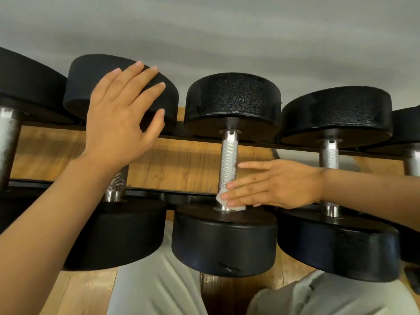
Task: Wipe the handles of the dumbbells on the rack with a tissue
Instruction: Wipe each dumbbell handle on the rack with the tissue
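Tissue [223, 201]: white, pressed by the right hand [279, 184], fingers straight and together, against the near end of the middle dumbbell's knurled handle [228, 160] on the rack [193, 142]. Left hand [120, 119]: fingers spread wide, flat on the neighbouring dumbbell's far head [95, 87].

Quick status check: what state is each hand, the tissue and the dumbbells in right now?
Left hand: open, fingers straight, resting on the upper head of the left dumbbell.
Right hand: open, straight fingers pressing the tissue.
Tissue: crumpled, pressed against the lower end of the middle handle.
Middle dumbbell: on the rack, being wiped.
Right dumbbell: on the rack, untouched.
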A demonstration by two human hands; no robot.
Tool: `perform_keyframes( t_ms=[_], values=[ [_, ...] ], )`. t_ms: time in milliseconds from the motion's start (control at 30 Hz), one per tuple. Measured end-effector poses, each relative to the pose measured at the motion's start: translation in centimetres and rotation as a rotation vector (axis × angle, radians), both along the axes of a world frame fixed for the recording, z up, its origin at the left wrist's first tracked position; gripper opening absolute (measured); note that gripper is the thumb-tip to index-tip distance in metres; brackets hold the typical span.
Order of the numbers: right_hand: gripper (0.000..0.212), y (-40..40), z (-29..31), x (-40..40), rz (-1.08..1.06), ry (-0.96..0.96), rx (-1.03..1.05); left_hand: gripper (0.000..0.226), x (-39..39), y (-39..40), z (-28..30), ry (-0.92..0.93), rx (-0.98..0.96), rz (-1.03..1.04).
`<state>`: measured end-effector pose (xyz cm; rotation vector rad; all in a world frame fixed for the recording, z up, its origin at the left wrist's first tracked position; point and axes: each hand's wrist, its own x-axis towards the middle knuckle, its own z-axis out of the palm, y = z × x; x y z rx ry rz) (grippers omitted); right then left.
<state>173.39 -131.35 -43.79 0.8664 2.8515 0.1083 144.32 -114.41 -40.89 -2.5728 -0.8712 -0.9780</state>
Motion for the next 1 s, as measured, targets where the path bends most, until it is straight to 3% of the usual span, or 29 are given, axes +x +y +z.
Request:
perform_keyframes(
  t_ms=[133,267,467,600,767,1000],
  values=[
    [0.053,-0.1,0.2,-1.0,-0.455,0.217,0.056,0.042,0.0,0.0,-0.1,-0.007,0.015,0.007],
    [0.068,-1.1,0.8,-5.0,-0.729,0.392,-0.22,0.042,0.1,0.1,-0.2,0.003,0.031,0.01],
    [0.081,-1.0,1.8,-10.3,-1.1,0.497,-0.403,0.045,0.3,-0.3,0.1,0.047,0.036,0.047],
    [0.101,0.4,1.9,-14.8,-1.408,0.562,-0.359,0.046,0.2,-0.5,0.3,0.102,0.004,0.061],
    [0.101,3.8,3.5,-17.9,-1.747,0.825,-0.318,0.05,-0.4,-0.5,1.6,0.265,-0.065,0.059],
    [0.099,4.3,4.1,-18.3,-1.964,1.012,-0.313,0.055,-1.1,-1.1,3.8,0.478,-0.178,0.035]
  ],
)
